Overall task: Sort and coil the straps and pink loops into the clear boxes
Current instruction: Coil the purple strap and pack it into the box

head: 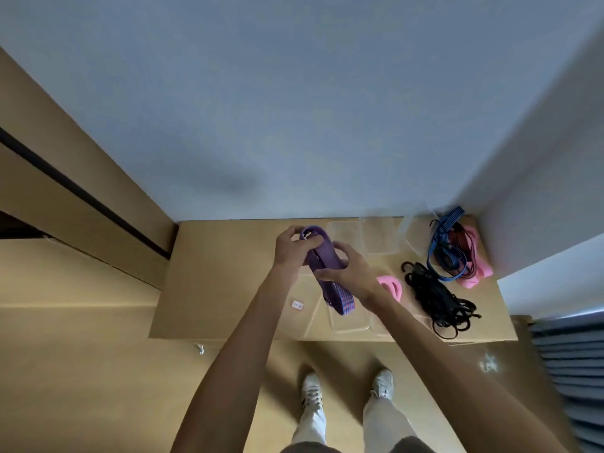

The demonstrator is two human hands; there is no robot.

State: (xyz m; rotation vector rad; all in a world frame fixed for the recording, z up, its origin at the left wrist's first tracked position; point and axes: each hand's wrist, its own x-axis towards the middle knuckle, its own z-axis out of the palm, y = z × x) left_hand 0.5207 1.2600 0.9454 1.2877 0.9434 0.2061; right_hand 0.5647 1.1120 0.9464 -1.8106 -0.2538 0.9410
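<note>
Both hands, left hand (295, 248) and right hand (348, 273), grasp the folded purple woven strap (330, 276) above an empty clear plastic box (349, 322); right of the fingers, black cords (438, 299), blue strap (444, 246) and pink loops (390, 286) await sorting on the tabletop (228, 289)

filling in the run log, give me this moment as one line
step: coiling | left hand: holds purple strap | right hand: holds purple strap | clear box: below strap | black straps: loose on table

Pale blue-grey wall (294, 93) at rear; second wall (555, 191) at right forms a corner. Tan cardboard table top (228, 282) abuts rear wall. Tan floor (81, 371) below. Brown panel w/ dark slot (81, 191) at left. Grey pleated curtain (575, 371) lower right.
</note>
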